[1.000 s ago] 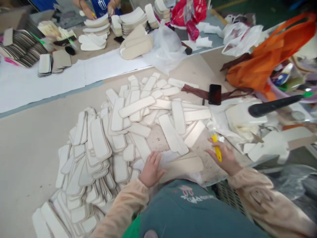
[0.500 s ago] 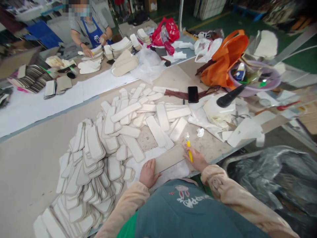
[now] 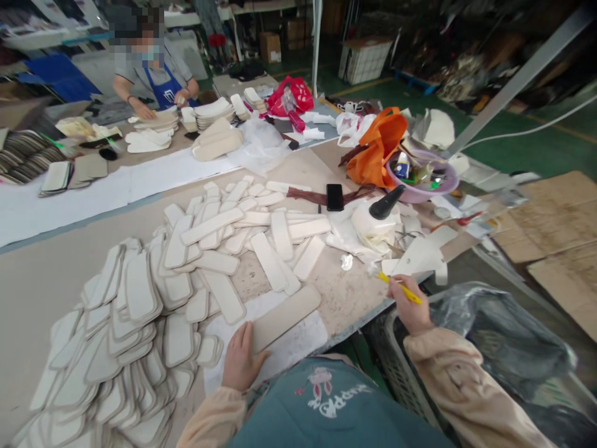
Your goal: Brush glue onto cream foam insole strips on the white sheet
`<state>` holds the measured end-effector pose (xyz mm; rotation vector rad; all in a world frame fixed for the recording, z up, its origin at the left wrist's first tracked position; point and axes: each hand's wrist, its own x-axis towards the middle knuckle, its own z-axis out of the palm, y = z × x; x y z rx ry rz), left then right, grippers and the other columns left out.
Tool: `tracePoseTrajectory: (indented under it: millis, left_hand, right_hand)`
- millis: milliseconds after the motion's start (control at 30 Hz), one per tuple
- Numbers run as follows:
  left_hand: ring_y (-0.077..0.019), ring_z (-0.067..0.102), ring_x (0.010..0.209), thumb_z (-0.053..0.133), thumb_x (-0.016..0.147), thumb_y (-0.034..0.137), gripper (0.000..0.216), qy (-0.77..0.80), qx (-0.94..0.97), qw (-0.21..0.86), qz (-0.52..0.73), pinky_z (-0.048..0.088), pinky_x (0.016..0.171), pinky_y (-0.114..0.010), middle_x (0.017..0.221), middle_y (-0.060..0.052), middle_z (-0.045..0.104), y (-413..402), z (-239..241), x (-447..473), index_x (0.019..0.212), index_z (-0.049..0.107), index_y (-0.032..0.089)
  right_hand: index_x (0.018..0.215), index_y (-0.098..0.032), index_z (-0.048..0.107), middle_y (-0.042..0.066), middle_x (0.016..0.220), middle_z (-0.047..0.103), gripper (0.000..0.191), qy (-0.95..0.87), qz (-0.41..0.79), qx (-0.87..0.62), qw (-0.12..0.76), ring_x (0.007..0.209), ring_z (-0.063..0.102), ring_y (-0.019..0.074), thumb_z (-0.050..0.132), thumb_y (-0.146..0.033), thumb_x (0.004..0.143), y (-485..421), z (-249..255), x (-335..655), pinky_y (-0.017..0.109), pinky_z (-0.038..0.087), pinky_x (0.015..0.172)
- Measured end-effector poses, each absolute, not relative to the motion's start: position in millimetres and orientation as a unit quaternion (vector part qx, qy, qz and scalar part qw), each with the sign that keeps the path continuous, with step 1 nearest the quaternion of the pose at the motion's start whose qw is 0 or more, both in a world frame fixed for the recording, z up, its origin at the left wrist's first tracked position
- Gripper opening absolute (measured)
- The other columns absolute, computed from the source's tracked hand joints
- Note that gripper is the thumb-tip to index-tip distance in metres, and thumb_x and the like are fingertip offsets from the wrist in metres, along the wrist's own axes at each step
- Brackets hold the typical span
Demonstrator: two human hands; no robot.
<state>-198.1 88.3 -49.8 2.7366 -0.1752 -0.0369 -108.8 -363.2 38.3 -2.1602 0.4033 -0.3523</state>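
Observation:
My left hand (image 3: 241, 359) lies flat with its fingers stretched out on the near end of a long beige insole piece (image 3: 285, 316), which rests on a white sheet (image 3: 298, 343) at the table's front edge. My right hand (image 3: 410, 306) is closed round a small yellow-handled brush (image 3: 398, 287), held off the table's right edge with the tip pointing left. A large heap of pale insole pieces (image 3: 140, 311) covers the table to the left and behind.
A black phone (image 3: 334, 196), a black-handled tool (image 3: 386, 203), an orange bag (image 3: 377, 146) and a pink basin (image 3: 422, 180) stand at the right. Another person (image 3: 153, 74) works at the far table with stacks of insoles (image 3: 212, 112). A plastic-covered basket (image 3: 489, 336) sits below my right arm.
My right hand with the brush has moved right, off the insole piece and past the table edge. My left hand stays pressed on the piece. The view has lifted and widened.

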Motion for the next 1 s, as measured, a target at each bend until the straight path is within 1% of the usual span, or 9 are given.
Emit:
tracePoseTrajectory:
  millis: [67, 200, 267, 400, 567, 700, 800, 867, 1000]
  left_hand:
    - [-0.033, 0.045, 0.121, 0.057, 0.078, 0.052, 0.075, -0.036, 0.979, 0.201, 0.013, 0.04, 0.1, -0.051, 0.131, -0.019, 0.046, 89.1, -53.5, -205.1, 0.138, 0.032, 0.013]
    - [-0.0314, 0.046, 0.119, 0.052, 0.081, 0.05, 0.067, 0.017, 0.978, 0.206, 0.036, 0.041, 0.101, -0.049, 0.128, -0.019, 0.048, 85.8, -56.5, -219.0, 0.133, 0.039, 0.01]
    - [-0.0312, 0.047, 0.119, 0.051, 0.081, 0.051, 0.065, 0.037, 0.976, 0.21, 0.04, 0.041, 0.101, -0.048, 0.127, -0.019, 0.048, 83.4, -57.5, -226.2, 0.13, 0.042, 0.01]
    - [-0.0315, 0.048, 0.118, 0.049, 0.081, 0.052, 0.061, 0.079, 0.972, 0.216, 0.048, 0.041, 0.101, -0.049, 0.125, -0.018, 0.05, 79.0, -60.2, -241.7, 0.126, 0.047, 0.011]
    - [-0.0312, 0.049, 0.117, 0.049, 0.08, 0.052, 0.058, 0.122, 0.967, 0.223, 0.032, 0.041, 0.101, -0.049, 0.124, -0.017, 0.052, 72.6, -60.4, -260.8, 0.122, 0.051, 0.012]
    - [-0.031, 0.05, 0.116, 0.048, 0.079, 0.052, 0.056, 0.151, 0.962, 0.227, 0.018, 0.041, 0.101, -0.05, 0.123, -0.016, 0.054, 66.2, -58.5, -269.5, 0.118, 0.055, 0.013]
    - [-0.0303, 0.051, 0.115, 0.048, 0.078, 0.052, 0.054, 0.168, 0.957, 0.234, 0.015, 0.041, 0.101, -0.049, 0.122, -0.015, 0.055, 61.6, -59.8, -271.0, 0.115, 0.056, 0.015]
    - [-0.0298, 0.052, 0.115, 0.048, 0.077, 0.052, 0.053, 0.175, 0.955, 0.238, 0.014, 0.041, 0.101, -0.048, 0.121, -0.014, 0.055, 58.8, -61.4, -270.5, 0.115, 0.057, 0.016]
    - [-0.0298, 0.052, 0.115, 0.047, 0.078, 0.049, 0.052, 0.171, 0.956, 0.239, 0.005, 0.041, 0.102, -0.048, 0.121, -0.015, 0.055, 55.6, -63.3, -268.7, 0.114, 0.058, 0.014]
  right_hand:
    - [0.094, -0.019, 0.058, 0.0, 0.065, 0.061, 0.035, 0.228, -0.154, -0.861, 0.428, 0.058, 0.062, 0.0151, 0.051, -0.052, 0.083, -394.1, 45.1, -91.7, 0.026, 0.052, 0.059]
    - [0.095, -0.017, 0.059, 0.001, 0.063, 0.063, 0.042, 0.248, -0.124, -0.868, 0.412, 0.053, 0.062, 0.0166, 0.049, -0.056, 0.081, -436.6, 50.9, -53.7, 0.027, 0.05, 0.054]
    - [0.096, -0.017, 0.06, 0.002, 0.062, 0.064, 0.042, 0.245, -0.118, -0.877, 0.395, 0.053, 0.062, 0.0177, 0.05, -0.055, 0.081, -446.0, 49.8, -36.4, 0.029, 0.049, 0.055]
    - [0.096, -0.017, 0.064, 0.004, 0.064, 0.067, 0.039, 0.229, -0.101, -0.9, 0.358, 0.062, 0.063, 0.0199, 0.051, -0.051, 0.081, -451.2, 40.8, -6.6, 0.031, 0.045, 0.064]
    - [0.091, -0.018, 0.067, 0.006, 0.067, 0.069, 0.031, 0.19, -0.049, -0.92, 0.339, 0.066, 0.063, 0.0198, 0.057, -0.044, 0.079, -453.3, 26.3, 17.4, 0.029, 0.041, 0.064]
    - [0.093, -0.019, 0.067, 0.006, 0.069, 0.07, 0.033, 0.173, -0.041, -0.93, 0.322, 0.067, 0.063, 0.0205, 0.054, -0.045, 0.08, -460.5, 22.9, 21.0, 0.029, 0.041, 0.064]
    - [0.095, -0.021, 0.067, 0.005, 0.075, 0.071, 0.036, 0.162, -0.044, -0.934, 0.316, 0.07, 0.065, 0.021, 0.049, -0.049, 0.081, -466.6, 23.1, 17.8, 0.029, 0.043, 0.065]
    - [0.094, -0.023, 0.068, 0.003, 0.082, 0.072, 0.036, 0.145, -0.041, -0.937, 0.315, 0.073, 0.066, 0.0211, 0.05, -0.05, 0.08, -468.1, 22.6, 14.8, 0.03, 0.045, 0.067]
    - [0.089, -0.026, 0.069, 0.001, 0.094, 0.072, 0.031, 0.105, -0.038, -0.942, 0.318, 0.087, 0.066, 0.0224, 0.055, -0.05, 0.075, -466.1, 22.4, 7.0, 0.031, 0.047, 0.077]
